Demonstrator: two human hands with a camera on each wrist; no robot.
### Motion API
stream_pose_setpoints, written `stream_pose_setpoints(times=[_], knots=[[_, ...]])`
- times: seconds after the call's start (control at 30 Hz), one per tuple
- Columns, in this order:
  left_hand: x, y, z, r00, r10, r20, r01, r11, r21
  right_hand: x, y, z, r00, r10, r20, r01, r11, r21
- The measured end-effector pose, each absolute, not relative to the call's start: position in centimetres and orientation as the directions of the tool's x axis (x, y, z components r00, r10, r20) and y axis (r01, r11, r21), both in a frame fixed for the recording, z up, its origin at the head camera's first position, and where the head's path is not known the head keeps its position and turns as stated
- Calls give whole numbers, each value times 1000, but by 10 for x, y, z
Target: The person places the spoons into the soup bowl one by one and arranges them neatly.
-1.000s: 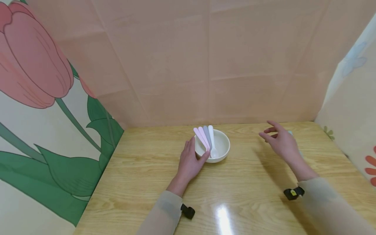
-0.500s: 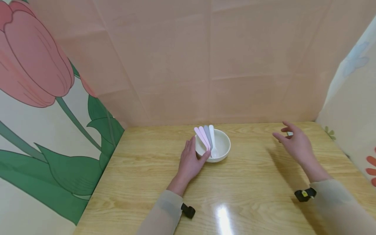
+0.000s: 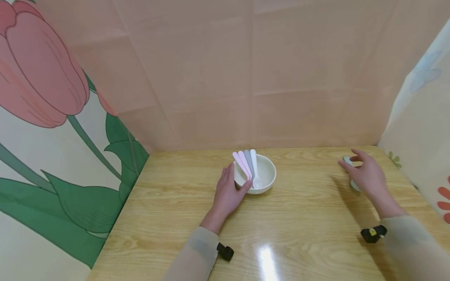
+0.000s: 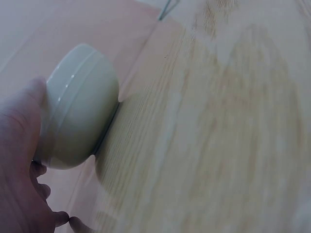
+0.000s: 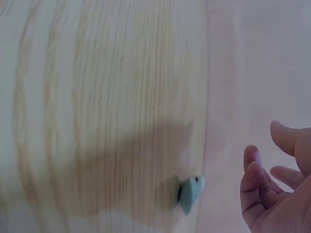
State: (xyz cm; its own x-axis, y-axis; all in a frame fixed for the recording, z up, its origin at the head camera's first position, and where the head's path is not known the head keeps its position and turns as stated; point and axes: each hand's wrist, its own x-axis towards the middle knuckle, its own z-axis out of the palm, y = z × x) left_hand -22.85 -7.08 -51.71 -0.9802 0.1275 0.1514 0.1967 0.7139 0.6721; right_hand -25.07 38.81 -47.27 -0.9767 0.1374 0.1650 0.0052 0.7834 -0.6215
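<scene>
In the head view, a white bowl (image 3: 266, 171) stands on the wooden table with a white spoon (image 3: 256, 171), a grey-handled utensil (image 3: 248, 159) and two pink-handled utensils (image 3: 241, 163) leaning in it. My left hand (image 3: 227, 193) holds the bowl's left side, thumb at the near rim and fingers along the outer wall. The bowl (image 4: 80, 109) also shows in the left wrist view. At the right, my right hand (image 3: 369, 175) hovers with thumb and fingers apart over a pale green object (image 3: 347, 159), which it partly hides. In the right wrist view, this object (image 5: 191, 194) has a notched end.
A pink sheet (image 3: 211, 78) hangs behind the table (image 3: 299, 226). On the left stands a panel with a printed tulip (image 3: 45, 70), and on the right a pale panel (image 3: 422, 136) with flower prints. Black wrist cameras (image 3: 225, 251) sit at both cuffs.
My right hand has moved to the right and, lately, slightly lower, over the pale green object, more of which shows now. The left hand and the bowl stay in place.
</scene>
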Motion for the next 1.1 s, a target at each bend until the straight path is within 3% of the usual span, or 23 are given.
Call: stream_pose_setpoints(times=[0.57, 1.1], knots=[[-231, -71, -521, -978, 127, 165, 206, 715, 668, -253, 428, -490, -980, 187, 74, 83, 713, -697], [-228, -70, -517, -981, 118, 153, 191, 710, 678, -255, 446, -505, -979, 200, 45, 114, 715, -689]])
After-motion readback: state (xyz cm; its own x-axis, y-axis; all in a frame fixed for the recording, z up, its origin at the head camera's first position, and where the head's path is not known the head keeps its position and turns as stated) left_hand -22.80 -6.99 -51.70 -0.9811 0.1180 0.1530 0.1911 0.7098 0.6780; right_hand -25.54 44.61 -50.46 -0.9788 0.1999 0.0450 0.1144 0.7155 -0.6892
